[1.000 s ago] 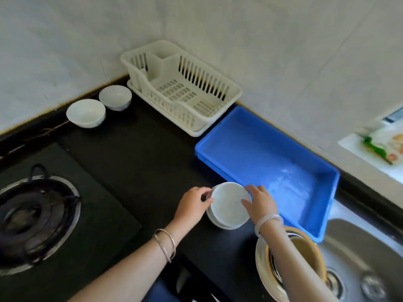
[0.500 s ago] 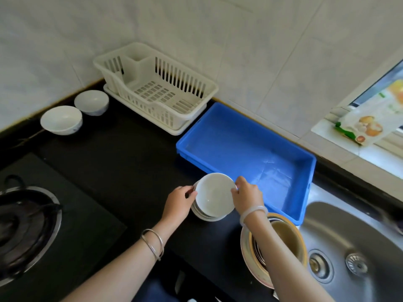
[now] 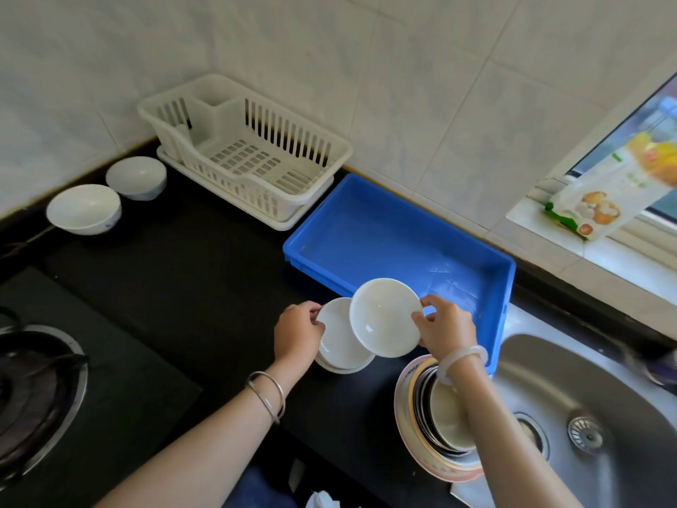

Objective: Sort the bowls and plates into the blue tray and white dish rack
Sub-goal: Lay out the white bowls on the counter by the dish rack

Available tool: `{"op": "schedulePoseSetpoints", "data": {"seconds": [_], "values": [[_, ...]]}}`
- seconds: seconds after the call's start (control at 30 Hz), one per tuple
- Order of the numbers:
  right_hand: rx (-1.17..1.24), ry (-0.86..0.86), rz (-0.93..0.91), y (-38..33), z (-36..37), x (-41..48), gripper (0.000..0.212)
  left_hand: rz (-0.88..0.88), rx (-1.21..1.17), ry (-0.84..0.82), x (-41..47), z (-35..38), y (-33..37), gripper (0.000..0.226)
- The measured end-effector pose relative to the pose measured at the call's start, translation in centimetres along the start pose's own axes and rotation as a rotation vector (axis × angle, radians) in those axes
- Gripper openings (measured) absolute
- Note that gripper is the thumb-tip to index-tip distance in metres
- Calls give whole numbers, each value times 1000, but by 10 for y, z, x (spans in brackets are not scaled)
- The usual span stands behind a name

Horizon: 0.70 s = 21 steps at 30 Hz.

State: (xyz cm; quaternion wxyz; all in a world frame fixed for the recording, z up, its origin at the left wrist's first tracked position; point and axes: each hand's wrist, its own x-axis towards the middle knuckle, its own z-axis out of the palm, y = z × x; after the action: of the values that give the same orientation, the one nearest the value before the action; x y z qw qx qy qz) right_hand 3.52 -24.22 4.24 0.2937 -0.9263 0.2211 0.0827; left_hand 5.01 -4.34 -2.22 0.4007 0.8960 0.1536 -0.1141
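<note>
Black counter [image 3: 183,280], head view. The blue tray [image 3: 384,232] sits against the tiled wall. Its long axis runs along that wall, from the white dish rack [image 3: 252,159] at one end toward the sink [image 3: 604,397] at the other. Tray and rack hold nothing that shows.

Two white bowls [image 3: 83,209] stand well apart from the work, left of the rack.

A stack of small plates [image 3: 339,346] rests on the counter just beside the tray's near wall. One plate [image 3: 384,317] is held above the stack's right side and tilted, with its hollow face turned up and toward the person. It overlaps the tray's near wall in view. Being round, it has no long axis; only the tilt matters.

Right hand [image 3: 448,326]: thumb and fingers pinch the plate's right rim. Left hand [image 3: 296,331]: fingers curled on the stack's left rim, apparently steadying it.

Key relation: the tray lies just beyond and to the right of the held plate, so the right hand is the nearer one. Judgement: a short carry over the near wall, levelling the plate, would set it in the tray.
</note>
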Motion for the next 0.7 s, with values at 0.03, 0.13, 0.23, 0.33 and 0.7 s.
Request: {"op": "schedulePoseSetpoints", "data": {"seconds": [0.03,0.13,0.23,0.33,0.7], "values": [[26,6,5,0,-2,0,17,9,-8,-1,1,-2,2,27],[103,9,-6,-4,-8,-1,14,14,-55,-17,2,-10,4,24],[155,11,-59,-14,-15,0,11,-3,-193,-38,6,-26,5,26],[191,10,-123,-34,-23,1,16,-4,-297,-35,13,-51,6,28],[309,-214,-203,-140,22,37,14,-210,-585,214,51,-151,-63,27]]}}
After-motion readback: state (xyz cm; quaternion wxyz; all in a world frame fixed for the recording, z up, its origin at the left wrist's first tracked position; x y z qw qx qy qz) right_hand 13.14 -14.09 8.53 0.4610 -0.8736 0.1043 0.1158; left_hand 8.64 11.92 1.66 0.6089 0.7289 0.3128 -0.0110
